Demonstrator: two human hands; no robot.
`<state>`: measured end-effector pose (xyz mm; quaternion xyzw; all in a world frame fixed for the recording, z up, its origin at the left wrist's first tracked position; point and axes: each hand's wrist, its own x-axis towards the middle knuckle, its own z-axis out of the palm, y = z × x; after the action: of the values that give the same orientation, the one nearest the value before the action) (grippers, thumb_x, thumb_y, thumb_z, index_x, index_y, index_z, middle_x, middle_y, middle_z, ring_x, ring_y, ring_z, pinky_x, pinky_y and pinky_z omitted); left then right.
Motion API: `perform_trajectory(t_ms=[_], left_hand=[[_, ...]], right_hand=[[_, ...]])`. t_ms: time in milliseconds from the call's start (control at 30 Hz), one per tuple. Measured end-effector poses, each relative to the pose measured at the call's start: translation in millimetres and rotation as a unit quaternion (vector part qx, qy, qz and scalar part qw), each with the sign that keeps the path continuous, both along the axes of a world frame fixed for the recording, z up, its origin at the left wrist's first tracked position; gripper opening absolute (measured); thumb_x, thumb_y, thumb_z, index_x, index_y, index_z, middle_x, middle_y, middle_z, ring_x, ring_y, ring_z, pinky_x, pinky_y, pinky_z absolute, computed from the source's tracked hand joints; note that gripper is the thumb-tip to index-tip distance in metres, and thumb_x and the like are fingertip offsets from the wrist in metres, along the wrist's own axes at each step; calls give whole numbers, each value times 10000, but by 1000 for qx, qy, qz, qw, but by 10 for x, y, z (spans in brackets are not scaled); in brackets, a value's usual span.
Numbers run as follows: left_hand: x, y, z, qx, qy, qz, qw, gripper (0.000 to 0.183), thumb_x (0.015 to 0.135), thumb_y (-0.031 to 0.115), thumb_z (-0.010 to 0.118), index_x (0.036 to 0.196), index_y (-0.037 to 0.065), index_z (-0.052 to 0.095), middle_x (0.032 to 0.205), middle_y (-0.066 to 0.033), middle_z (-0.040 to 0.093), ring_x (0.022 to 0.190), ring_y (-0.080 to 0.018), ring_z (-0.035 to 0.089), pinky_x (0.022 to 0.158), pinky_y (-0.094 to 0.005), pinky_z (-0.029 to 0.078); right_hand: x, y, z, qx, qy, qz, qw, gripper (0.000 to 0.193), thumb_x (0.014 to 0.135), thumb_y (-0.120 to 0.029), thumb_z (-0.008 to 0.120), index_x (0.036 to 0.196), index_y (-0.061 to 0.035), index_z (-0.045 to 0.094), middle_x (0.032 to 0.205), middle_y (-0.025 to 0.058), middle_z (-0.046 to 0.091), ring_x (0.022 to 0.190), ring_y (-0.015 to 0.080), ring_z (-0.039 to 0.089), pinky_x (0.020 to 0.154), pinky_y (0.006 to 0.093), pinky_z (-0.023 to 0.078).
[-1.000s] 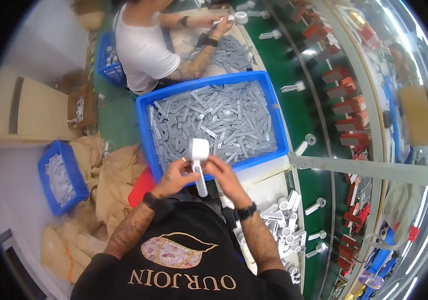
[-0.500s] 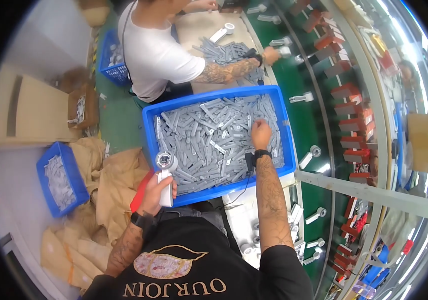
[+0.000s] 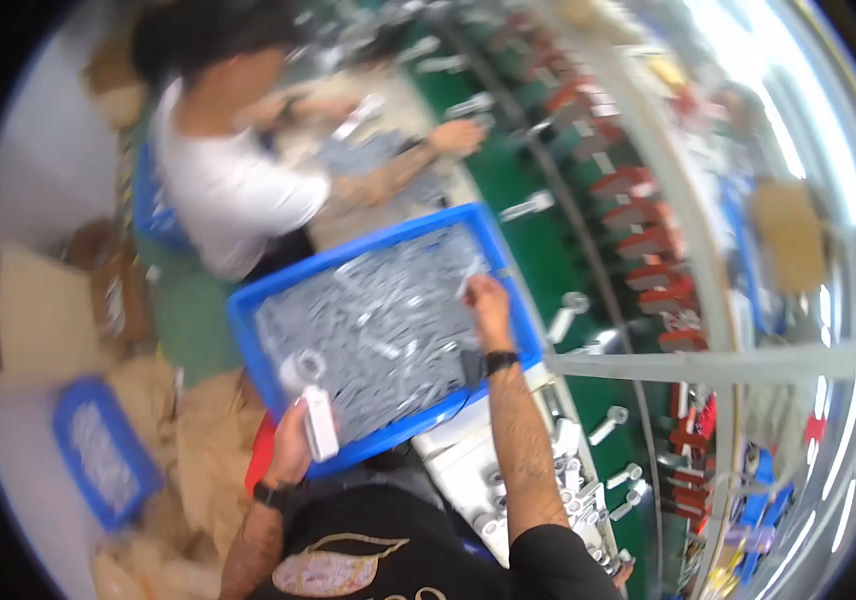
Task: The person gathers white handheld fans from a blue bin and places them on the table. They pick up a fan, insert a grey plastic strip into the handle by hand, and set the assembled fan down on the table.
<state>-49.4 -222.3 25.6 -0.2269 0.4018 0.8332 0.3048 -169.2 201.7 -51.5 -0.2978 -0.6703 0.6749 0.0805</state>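
Observation:
My left hand (image 3: 293, 440) is closed round the handle of a white handheld fan (image 3: 320, 425), its round ring-shaped head tilted up over the near left corner of a blue tub (image 3: 388, 452). Many slim grey plastic pieces (image 3: 368, 320) fill this tub. Over its right side is my right hand (image 3: 489, 305), with thumb and fingers pinched together at the pieces. A pale bit shows at those fingertips, too smeared to name. A dark band with a small black box and a cable sits at my right wrist.
Beyond the tub a co-worker in a white shirt (image 3: 238, 185) reaches toward the green conveyor (image 3: 523, 235), which carries white fans. More white units lie on the worktop (image 3: 458, 470) at near right. A metal bar (image 3: 708, 366) crosses the right side. At left stands another blue tub (image 3: 98, 450) beside brown sacking.
The view has swung and blurred, with the tub now lower and further left. My right hand's fingertips have come up from among the grey pieces. My left hand still holds the fan.

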Motion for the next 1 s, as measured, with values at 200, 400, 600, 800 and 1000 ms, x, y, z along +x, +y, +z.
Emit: perform_trajectory(t_ms=[200,400,600,800,1000], left_hand=[[-247,735,279,76,59,-37,995,358,1090,315,495,1302,35,562,1170,-199,710,949,-273,706,848,-398,578],[-319,1073,317,4,191,-116,975,376,1039,89,584,1387,37,452,1272,-187,703,732,-83,600,655,-249,519],[37,1230,262,5,207,-203,957,410,1017,78,614,1394,25,460,1121,-145,710,725,-122,623,621,-289,527],[353,1296,555,-17,240,-235,942,415,1010,73,626,1395,-19,503,969,-77,666,758,-142,642,680,-309,535],[383,1326,654,-34,297,-246,922,244,1048,171,626,1227,5,610,873,-12,658,794,-107,625,722,-295,514]], right_hand=[[333,1372,1056,-1,95,-113,989,240,972,-121,659,1174,-3,714,918,43,707,754,128,634,662,284,518],[759,589,1789,235,134,19,963,131,1019,-106,620,1144,-67,633,805,-33,597,684,53,557,603,232,470],[2079,-1144,1950,142,87,165,972,427,942,1,678,1361,-71,645,936,24,646,817,96,618,755,262,534],[2544,-1391,1959,261,124,124,949,405,935,16,685,1328,-79,691,923,110,669,756,184,642,709,293,535],[2566,-1349,1932,299,125,113,939,348,945,-17,659,1289,-46,698,984,166,678,840,294,658,769,380,539]])
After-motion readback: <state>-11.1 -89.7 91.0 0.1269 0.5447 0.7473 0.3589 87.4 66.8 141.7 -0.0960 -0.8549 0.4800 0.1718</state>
